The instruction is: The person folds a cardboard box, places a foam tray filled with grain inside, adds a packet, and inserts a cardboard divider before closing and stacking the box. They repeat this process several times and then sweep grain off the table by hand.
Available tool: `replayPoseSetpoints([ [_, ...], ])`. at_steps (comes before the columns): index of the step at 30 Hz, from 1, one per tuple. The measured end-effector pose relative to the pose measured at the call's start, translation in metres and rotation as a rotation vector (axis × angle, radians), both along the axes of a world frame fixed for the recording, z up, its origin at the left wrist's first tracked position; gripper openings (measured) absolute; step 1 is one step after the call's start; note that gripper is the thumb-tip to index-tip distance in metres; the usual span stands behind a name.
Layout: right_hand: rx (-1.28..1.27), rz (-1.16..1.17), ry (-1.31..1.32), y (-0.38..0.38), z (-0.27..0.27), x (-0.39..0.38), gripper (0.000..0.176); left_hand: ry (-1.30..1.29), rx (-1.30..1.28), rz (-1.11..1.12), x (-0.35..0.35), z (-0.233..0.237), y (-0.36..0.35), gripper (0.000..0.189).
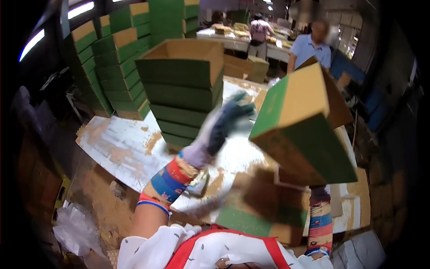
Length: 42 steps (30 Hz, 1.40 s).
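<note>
A green-and-brown cardboard box (309, 134) is tilted in the air over the right of the table. My right hand (320, 192) is under its lower edge and holds it up; the glove's fingers are hidden behind the box. My left hand (226, 120), in a dark-palmed glove and blurred by motion, reaches forward with fingers stretched out and nothing in them. It is between the raised box and a stack of green boxes (181, 96), whose top one stands open. Another green-and-brown carton (251, 215) lies low in front of me, partly in shadow.
The worn white table (121, 143) spreads below my hands. Tall stacks of green boxes (118, 67) rise at the back left. A person in a light blue shirt (311, 49) stands beyond the table, another person (259, 33) farther back. Crumpled clear plastic (78, 228) lies at lower left.
</note>
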State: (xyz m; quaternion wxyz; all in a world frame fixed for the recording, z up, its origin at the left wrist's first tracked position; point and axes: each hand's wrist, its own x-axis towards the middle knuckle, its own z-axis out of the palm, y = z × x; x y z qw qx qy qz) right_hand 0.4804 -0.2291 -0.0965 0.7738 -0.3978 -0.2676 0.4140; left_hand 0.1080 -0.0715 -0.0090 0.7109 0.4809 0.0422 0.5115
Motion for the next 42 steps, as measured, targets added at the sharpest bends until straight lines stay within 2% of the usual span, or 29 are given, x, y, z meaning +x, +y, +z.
replayPoseSetpoints([
  [2,0.154,0.07,0.052,0.069,0.059,-0.026,0.06,-0.049,0.688,0.782,-0.082,0.049,0.026,0.044],
  [4,0.262,0.161,0.098,0.132,0.108,-0.064,0.063,-0.233,0.694,1.234,-0.158,0.061,0.07,0.046],
  [6,0.321,0.258,0.14,0.193,0.144,-0.109,0.066,0.062,0.469,1.322,-0.237,0.04,0.134,0.045],
  [8,0.293,0.353,0.131,0.252,0.167,-0.161,0.059,0.253,0.267,0.972,-0.257,0.0,0.2,0.043],
  [10,0.237,0.457,0.078,0.32,0.166,-0.209,0.053,0.201,0.45,1.002,-0.224,0.015,0.183,0.048],
  [11,0.084,0.454,-0.01,0.305,0.178,-0.248,0.054,0.208,0.453,1.021,-0.213,0.022,0.176,0.053],
  [13,0.064,0.392,-0.402,0.348,0.164,-0.276,0.053,0.434,0.278,1.135,-0.235,0.003,0.191,0.059],
  [14,0.031,0.301,-0.836,0.36,0.165,-0.279,0.05,0.524,0.245,1.156,-0.244,0.0,0.195,0.061],
  [15,0.002,0.151,-1.252,0.372,0.166,-0.281,0.047,0.463,0.195,1.104,-0.247,0.0,0.191,0.063],
  [16,-0.063,-0.027,-1.621,0.342,0.181,-0.285,0.043,0.38,0.23,1.162,-0.244,-0.003,0.187,0.063],
  [17,-0.137,-0.251,-1.968,0.313,0.195,-0.29,0.04,0.395,0.193,1.116,-0.249,-0.008,0.188,0.059],
  [18,-0.044,-0.46,-2.142,0.303,0.181,-0.283,0.037,0.411,0.15,1.056,-0.255,-0.014,0.19,0.055],
  [20,0.426,-0.15,-1.538,0.29,0.14,-0.252,0.039,0.73,0.107,1.078,-0.263,-0.016,0.181,0.046],
  [21,0.357,0.016,-1.327,0.272,0.103,-0.239,0.044,0.665,0.193,1.136,-0.254,-0.02,0.171,0.04],
  [22,0.123,0.203,-1.338,0.214,0.077,-0.229,0.047,0.632,0.339,1.261,-0.239,-0.02,0.146,0.04],
  [23,0.114,0.274,-1.492,0.161,0.035,-0.211,0.065,0.46,0.363,1.202,-0.225,-0.031,0.127,0.04],
  [24,0.041,0.284,-1.901,0.113,-0.02,-0.18,0.09,0.279,0.383,1.152,-0.213,-0.045,0.108,0.041],
  [25,-0.377,0.473,-2.042,0.054,-0.042,-0.176,0.115,0.366,0.431,1.177,-0.197,-0.06,0.084,0.043],
  [26,-0.544,0.609,-2.092,-0.004,-0.079,-0.159,0.126,0.449,0.49,1.205,-0.179,-0.072,0.057,0.047],
  [27,-0.848,0.803,-2.143,-0.058,-0.104,-0.154,0.127,0.604,0.576,1.089,-0.16,-0.09,0.033,0.051],
  [28,-0.841,0.788,-2.24,-0.118,-0.145,-0.144,0.125,0.749,0.663,0.97,-0.136,-0.11,0.011,0.055],
  [29,-0.829,0.632,-2.263,-0.147,-0.161,-0.147,0.115,0.838,0.771,0.842,-0.109,-0.127,-0.011,0.063],
  [30,-0.766,0.494,-2.246,-0.168,-0.179,-0.146,0.091,0.942,0.805,0.742,-0.086,-0.157,-0.029,0.068],
  [32,-0.696,0.393,-2.175,-0.179,-0.184,-0.147,0.065,0.957,0.779,0.302,-0.04,-0.177,-0.063,0.077],
  [34,-0.589,0.318,-2.087,-0.161,-0.145,-0.155,0.053,1.022,1.123,0.026,-0.007,-0.153,-0.085,0.091],
  [36,-0.411,0.173,-2.058,-0.134,-0.089,-0.16,0.038,1.086,1.281,-0.254,0.006,-0.146,-0.09,0.092],
  [38,-0.272,0.085,-2.099,-0.118,-0.049,-0.163,0.031,1.24,1.233,-0.57,0.012,-0.14,-0.083,0.088],
  [41,-0.236,0.121,-2.123,-0.115,-0.038,-0.158,0.028,1.209,1.187,-0.681,0.007,-0.128,-0.068,0.073],
  [42,-0.265,0.043,-2.131,-0.113,-0.029,-0.155,0.029,1.171,1.174,-0.689,0.007,-0.123,-0.063,0.069],
])
